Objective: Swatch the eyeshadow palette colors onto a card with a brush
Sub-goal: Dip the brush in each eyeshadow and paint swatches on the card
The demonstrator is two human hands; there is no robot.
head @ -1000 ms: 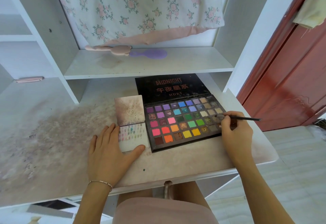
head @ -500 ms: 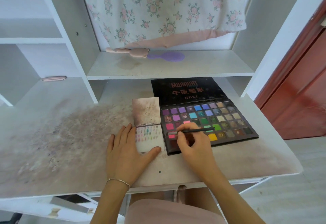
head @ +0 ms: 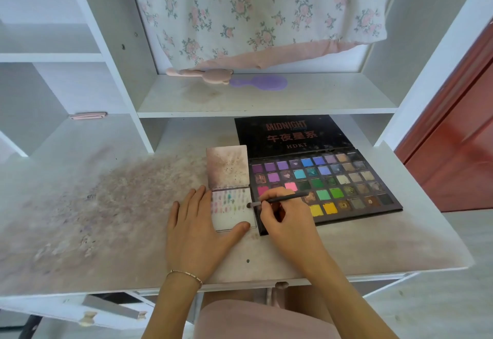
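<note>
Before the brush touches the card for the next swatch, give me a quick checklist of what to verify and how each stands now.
1. Right hand grips the brush: ok.
2. Brush tip at the card's right edge: ok.
3. Left hand rests flat, steadying the card: ok.
4. Bare space on the card below the swatch rows: ok.
5. Colour loaded on the tip: cannot tell.
6. Palette lies open beside the card: ok.

light: bright, soft daylight | shadows: faint | edges: wide-angle bowing | focus: slightly soft | glare: none
</note>
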